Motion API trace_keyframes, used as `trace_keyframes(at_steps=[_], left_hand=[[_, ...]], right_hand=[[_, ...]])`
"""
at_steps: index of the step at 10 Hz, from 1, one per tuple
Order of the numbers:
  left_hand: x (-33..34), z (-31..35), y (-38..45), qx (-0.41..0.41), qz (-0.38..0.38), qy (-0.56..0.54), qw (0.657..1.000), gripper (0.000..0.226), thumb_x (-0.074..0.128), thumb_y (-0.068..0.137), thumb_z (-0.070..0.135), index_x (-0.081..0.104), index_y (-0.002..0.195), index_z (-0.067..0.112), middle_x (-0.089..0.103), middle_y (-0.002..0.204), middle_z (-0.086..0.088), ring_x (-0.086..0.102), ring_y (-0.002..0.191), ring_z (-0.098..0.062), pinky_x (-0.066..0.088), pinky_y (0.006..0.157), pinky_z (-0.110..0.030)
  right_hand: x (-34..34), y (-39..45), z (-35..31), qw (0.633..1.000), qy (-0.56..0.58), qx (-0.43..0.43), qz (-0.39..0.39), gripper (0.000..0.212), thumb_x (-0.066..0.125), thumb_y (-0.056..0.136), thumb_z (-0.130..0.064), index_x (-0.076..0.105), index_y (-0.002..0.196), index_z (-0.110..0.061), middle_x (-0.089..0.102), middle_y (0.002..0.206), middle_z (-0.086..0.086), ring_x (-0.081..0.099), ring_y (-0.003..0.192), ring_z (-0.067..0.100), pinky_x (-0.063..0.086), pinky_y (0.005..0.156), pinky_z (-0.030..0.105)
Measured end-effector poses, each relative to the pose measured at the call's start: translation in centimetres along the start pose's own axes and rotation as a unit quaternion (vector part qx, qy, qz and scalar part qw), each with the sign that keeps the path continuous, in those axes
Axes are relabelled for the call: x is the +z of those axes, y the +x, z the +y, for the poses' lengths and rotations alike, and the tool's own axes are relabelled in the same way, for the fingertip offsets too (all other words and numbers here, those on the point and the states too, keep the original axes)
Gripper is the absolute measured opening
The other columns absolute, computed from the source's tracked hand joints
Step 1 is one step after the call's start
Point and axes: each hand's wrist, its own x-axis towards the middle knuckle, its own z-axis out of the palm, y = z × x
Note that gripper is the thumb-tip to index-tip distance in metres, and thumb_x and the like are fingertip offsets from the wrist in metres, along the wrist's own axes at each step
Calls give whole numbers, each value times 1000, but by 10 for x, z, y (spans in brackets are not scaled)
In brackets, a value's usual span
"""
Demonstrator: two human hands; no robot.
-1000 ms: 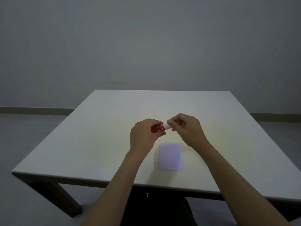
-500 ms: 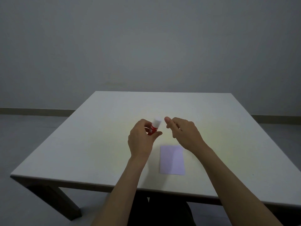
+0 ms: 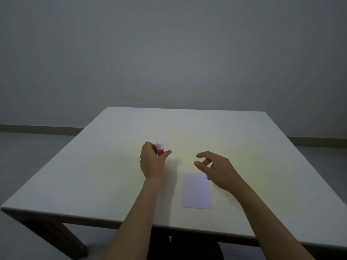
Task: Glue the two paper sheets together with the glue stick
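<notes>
White bench (image 3: pixel 244 147) fills your view, bare all round the work and with wide room toward every edge. Pale paper (image 3: pixel 196 191) lies flat near the front edge; only one sheet outline shows, so you cannot tell whether both are stacked there. Your right hand (image 3: pixel 217 170) has let go of the stick's end and drifted off, fingers (image 3: pixel 200 156) loosely spread and empty. Your left hand (image 3: pixel 152 164) now holds the glue stick (image 3: pixel 160 148) upright, its white end up, so capping or setting down looks near.
</notes>
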Motion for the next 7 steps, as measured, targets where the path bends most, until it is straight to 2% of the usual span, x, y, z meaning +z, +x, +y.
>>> trace_keyframes(at_steps=[2, 3, 5, 6, 7], left_hand=[[2, -7, 1, -4, 5, 10, 1000, 41, 80, 65, 30, 46, 80, 13, 59, 81, -4, 53, 68, -22, 35, 58, -29], [3, -8, 0, -4, 5, 14, 1000, 41, 80, 65, 32, 46, 80, 15, 58, 80, -1, 54, 68, -21, 36, 59, -29], [1, -4, -3, -2, -2, 23, 1000, 42, 81, 65, 32, 45, 82, 17, 58, 80, 1, 58, 71, -23, 36, 56, -27], [-1, -2, -6, -5, -25, 27, 999, 50, 81, 63, 37, 48, 95, 19, 59, 93, 1, 63, 86, -27, 44, 65, -32], [-9, 5, -7, 22, -42, 76, 996, 92, 80, 60, 51, 35, 134, 22, 46, 134, -4, 52, 119, -28, 48, 82, -42]], right_hand=[[8, 2, 4, 1000, 2, -1, -29, 32, 58, 88, -41, 60, 115, -24, 65, 91, -5, 58, 58, 11, 45, 65, 22], [12, 3, 8, 999, -8, 4, -36, 33, 57, 88, -40, 61, 115, -21, 64, 92, -6, 56, 58, 3, 41, 63, 18], [17, 9, 15, 999, -22, 14, -31, 36, 59, 88, -36, 61, 118, -16, 61, 92, -3, 54, 71, 12, 47, 79, 28], [16, 10, 20, 999, -32, 17, -28, 38, 59, 88, -37, 59, 120, -17, 61, 93, -3, 55, 77, 12, 47, 83, 29], [5, 16, 18, 999, -52, 12, -13, 39, 57, 88, -41, 57, 121, -20, 65, 98, -1, 55, 82, 11, 44, 80, 25]])
